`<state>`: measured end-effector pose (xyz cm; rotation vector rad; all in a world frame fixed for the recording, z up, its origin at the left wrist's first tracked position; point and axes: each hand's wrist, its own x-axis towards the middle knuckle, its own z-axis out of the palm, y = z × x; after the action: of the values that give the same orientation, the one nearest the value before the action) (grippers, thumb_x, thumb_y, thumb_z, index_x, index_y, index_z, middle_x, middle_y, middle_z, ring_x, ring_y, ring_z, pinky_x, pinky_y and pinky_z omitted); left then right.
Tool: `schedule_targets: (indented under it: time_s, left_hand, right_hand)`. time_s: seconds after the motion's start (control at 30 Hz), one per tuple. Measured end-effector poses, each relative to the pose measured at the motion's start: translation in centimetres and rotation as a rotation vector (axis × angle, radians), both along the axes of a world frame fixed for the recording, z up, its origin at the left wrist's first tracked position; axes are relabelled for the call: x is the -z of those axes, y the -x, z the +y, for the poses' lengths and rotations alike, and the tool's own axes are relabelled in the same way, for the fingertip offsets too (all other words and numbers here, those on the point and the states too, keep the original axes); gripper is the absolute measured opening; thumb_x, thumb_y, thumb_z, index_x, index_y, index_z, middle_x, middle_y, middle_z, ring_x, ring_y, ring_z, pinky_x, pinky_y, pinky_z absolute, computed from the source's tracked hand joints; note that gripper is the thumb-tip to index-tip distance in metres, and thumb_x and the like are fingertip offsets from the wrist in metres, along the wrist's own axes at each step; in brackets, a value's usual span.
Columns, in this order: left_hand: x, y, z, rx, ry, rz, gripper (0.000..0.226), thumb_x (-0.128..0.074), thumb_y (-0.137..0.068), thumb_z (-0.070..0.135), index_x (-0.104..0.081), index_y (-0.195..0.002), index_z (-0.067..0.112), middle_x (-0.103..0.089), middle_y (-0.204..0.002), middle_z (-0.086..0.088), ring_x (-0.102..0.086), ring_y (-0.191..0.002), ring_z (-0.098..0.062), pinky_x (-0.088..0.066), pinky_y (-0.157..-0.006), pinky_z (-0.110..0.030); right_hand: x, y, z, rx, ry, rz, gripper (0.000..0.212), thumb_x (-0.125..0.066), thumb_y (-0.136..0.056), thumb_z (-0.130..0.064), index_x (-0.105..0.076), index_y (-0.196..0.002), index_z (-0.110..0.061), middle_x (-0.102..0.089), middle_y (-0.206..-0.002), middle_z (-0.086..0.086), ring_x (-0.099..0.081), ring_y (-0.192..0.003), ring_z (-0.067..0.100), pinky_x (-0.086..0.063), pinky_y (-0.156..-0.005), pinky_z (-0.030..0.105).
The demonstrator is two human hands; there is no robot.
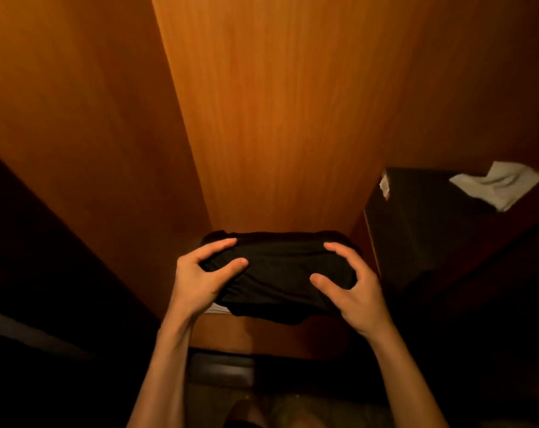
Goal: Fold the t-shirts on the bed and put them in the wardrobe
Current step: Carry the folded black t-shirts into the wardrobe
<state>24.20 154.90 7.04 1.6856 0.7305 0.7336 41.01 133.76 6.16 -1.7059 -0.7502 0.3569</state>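
Observation:
A folded black t-shirt [277, 273] lies inside the wardrobe against its wooden back panel [277, 118], on the wooden shelf [246, 335]. My left hand [197, 279] grips the shirt's left end, thumb on top and fingers curled over the far edge. At the right end, my right hand [351, 288] holds the shirt with curled fingers, its thumb and fingertips on the cloth. The shirt's front edge hangs slightly over the shelf front.
A sliver of white fabric [219, 308] shows under the shirt's left corner. To the right stands a dark tissue box [416, 230] with a white tissue [496, 183] sticking out. Dark wardrobe sides close in left and right.

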Motion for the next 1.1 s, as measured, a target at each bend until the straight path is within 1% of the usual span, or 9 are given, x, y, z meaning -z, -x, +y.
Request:
schedule_targets:
  time_s: [0.2,0.4,0.63,0.77,0.8,0.87,0.93,1.0,1.1]
  left_hand:
    - [18.2,-4.6,2.6,0.076,0.032,-0.089,0.039,-0.087,-0.064,0.025,-0.077,-0.101,0.032,-0.075,-0.101,0.014,-0.071,-0.097,-0.009,-0.059,-0.076,-0.023]
    - [28.4,-7.0,4.7,0.131,0.014,-0.129,0.040,-0.086,-0.061,0.026,-0.078,-0.100,0.033,-0.074,-0.104,0.011,-0.072,-0.098,-0.013,-0.062,-0.078,-0.038]
    - [31.2,-6.2,5.4,0.194,0.036,-0.109,0.043,-0.084,-0.062,0.025,-0.077,-0.105,0.026,-0.073,-0.106,0.006,-0.072,-0.095,-0.012,-0.062,-0.072,-0.031]
    - [32.3,-9.9,8.2,0.198,0.053,-0.063,0.043,-0.084,-0.065,0.025,-0.076,-0.107,0.025,-0.075,-0.103,0.007,-0.072,-0.098,-0.017,-0.061,-0.079,-0.031]
    - [32.4,-11.2,9.1,0.217,0.052,-0.047,0.044,-0.083,-0.065,0.026,-0.075,-0.108,0.025,-0.074,-0.104,0.006,-0.072,-0.100,-0.019,-0.061,-0.080,-0.030]
    - [31.9,-13.8,10.5,0.236,-0.016,-0.042,0.047,-0.082,-0.065,0.031,-0.074,-0.110,0.024,-0.073,-0.110,0.005,-0.070,-0.104,-0.017,-0.058,-0.086,-0.029]
    - [31.0,-15.8,11.5,0.218,-0.117,-0.081,0.048,-0.084,-0.068,0.030,-0.074,-0.114,0.018,-0.072,-0.111,0.004,-0.068,-0.102,-0.005,-0.055,-0.091,-0.025]
    - [30.2,-17.2,12.0,0.195,-0.175,-0.113,0.043,-0.085,-0.073,0.024,-0.074,-0.114,0.017,-0.071,-0.109,0.007,-0.065,-0.092,0.008,-0.054,-0.088,-0.019]
    - [30.9,-18.6,13.0,0.204,-0.179,-0.134,0.039,-0.086,-0.073,0.023,-0.074,-0.110,0.022,-0.070,-0.110,0.010,-0.067,-0.097,0.004,-0.056,-0.085,-0.020]
  right_hand:
    - [17.2,-3.2,1.8,0.066,-0.035,-0.063,0.050,-0.084,-0.078,-0.021,-0.063,-0.123,-0.030,-0.063,-0.125,-0.015,-0.060,-0.115,0.001,-0.051,-0.092,0.020]
    - [27.4,-4.6,2.8,0.075,-0.070,-0.066,0.050,-0.084,-0.077,-0.023,-0.064,-0.122,-0.033,-0.063,-0.122,-0.015,-0.063,-0.109,0.001,-0.057,-0.088,0.027]
    - [30.1,-4.4,2.4,0.046,-0.039,-0.023,0.051,-0.085,-0.075,-0.024,-0.065,-0.120,-0.035,-0.065,-0.119,-0.013,-0.065,-0.104,0.001,-0.058,-0.079,0.025]
    - [31.6,-7.7,5.8,0.099,0.012,-0.107,0.051,-0.084,-0.074,-0.043,-0.063,-0.120,-0.040,-0.064,-0.123,-0.015,-0.063,-0.112,0.005,-0.055,-0.094,0.041]
    - [32.0,-8.9,6.7,0.110,0.010,-0.130,0.051,-0.084,-0.073,-0.043,-0.063,-0.119,-0.040,-0.064,-0.123,-0.015,-0.062,-0.113,0.005,-0.054,-0.096,0.041]
    - [32.0,-10.9,8.1,0.143,-0.036,-0.151,0.048,-0.085,-0.077,-0.028,-0.064,-0.119,-0.033,-0.064,-0.120,-0.012,-0.061,-0.107,0.000,-0.053,-0.093,0.029]
    - [31.3,-12.4,9.4,0.192,-0.092,-0.177,0.047,-0.085,-0.077,-0.018,-0.064,-0.118,-0.028,-0.065,-0.118,-0.007,-0.062,-0.102,0.001,-0.049,-0.087,0.018]
    - [30.4,-13.6,10.2,0.222,-0.108,-0.193,0.047,-0.085,-0.077,-0.018,-0.063,-0.118,-0.029,-0.064,-0.118,-0.007,-0.061,-0.104,0.004,-0.047,-0.085,0.012]
    - [30.8,-14.7,10.5,0.212,-0.077,-0.192,0.049,-0.083,-0.080,-0.023,-0.062,-0.123,-0.031,-0.060,-0.123,-0.011,-0.058,-0.109,0.002,-0.049,-0.087,0.014]
